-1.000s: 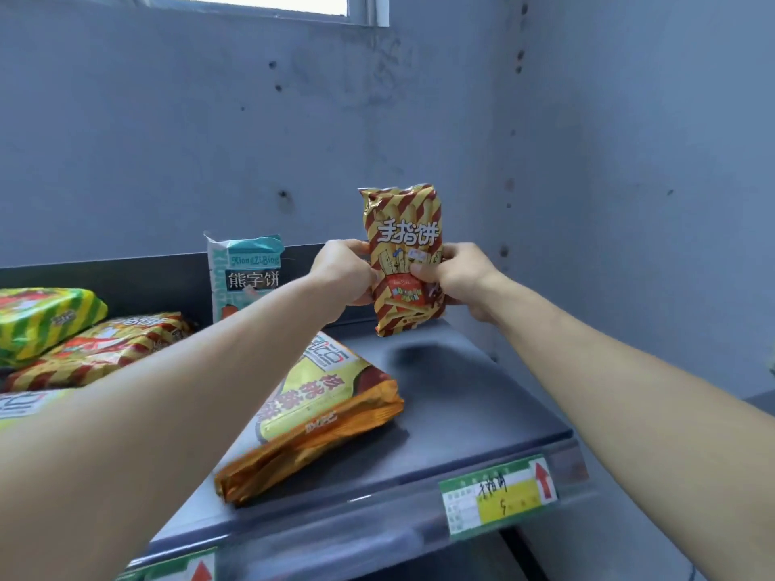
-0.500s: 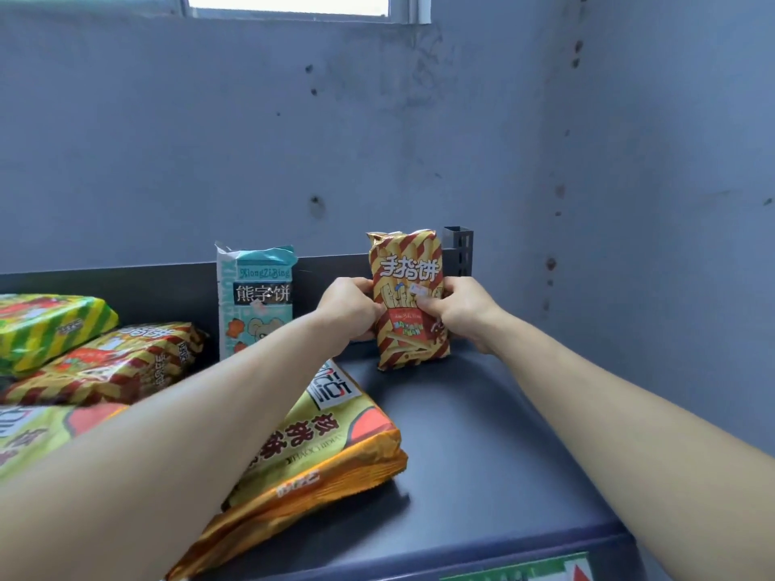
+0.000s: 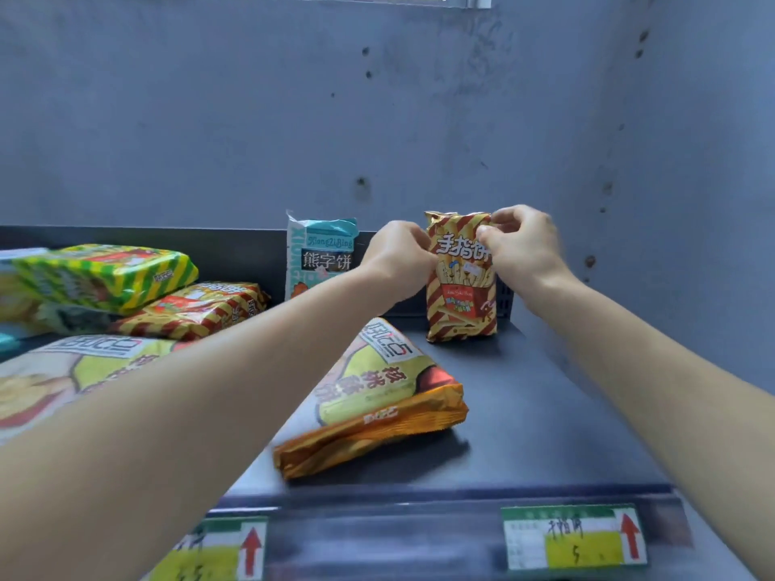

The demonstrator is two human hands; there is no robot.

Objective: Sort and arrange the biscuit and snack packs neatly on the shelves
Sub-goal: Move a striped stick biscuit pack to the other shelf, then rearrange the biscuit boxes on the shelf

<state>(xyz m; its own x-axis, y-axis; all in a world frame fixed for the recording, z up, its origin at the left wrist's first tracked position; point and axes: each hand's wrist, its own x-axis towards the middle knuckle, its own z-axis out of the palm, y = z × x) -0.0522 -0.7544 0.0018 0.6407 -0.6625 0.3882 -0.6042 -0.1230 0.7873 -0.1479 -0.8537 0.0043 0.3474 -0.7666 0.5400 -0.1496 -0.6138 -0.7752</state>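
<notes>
A red-and-gold striped snack pack (image 3: 460, 295) stands upright at the back right of the dark shelf (image 3: 545, 421), against the back rail. My left hand (image 3: 396, 255) grips its left edge. My right hand (image 3: 520, 241) pinches its upper right corner. A teal-and-white biscuit pack (image 3: 321, 255) stands upright just left of it, partly hidden by my left hand.
An orange-and-yellow pack (image 3: 377, 396) lies flat mid-shelf under my left forearm. To the left lie a red-striped pack (image 3: 197, 308), a green-striped pack (image 3: 105, 278) and a large yellow pack (image 3: 63, 371). Price tags (image 3: 574, 536) sit on the front rail. Grey walls close the back and right.
The striped pack came down from the air and now stands on the shelf at the back. My right hand slid from its middle up to the top corner.
</notes>
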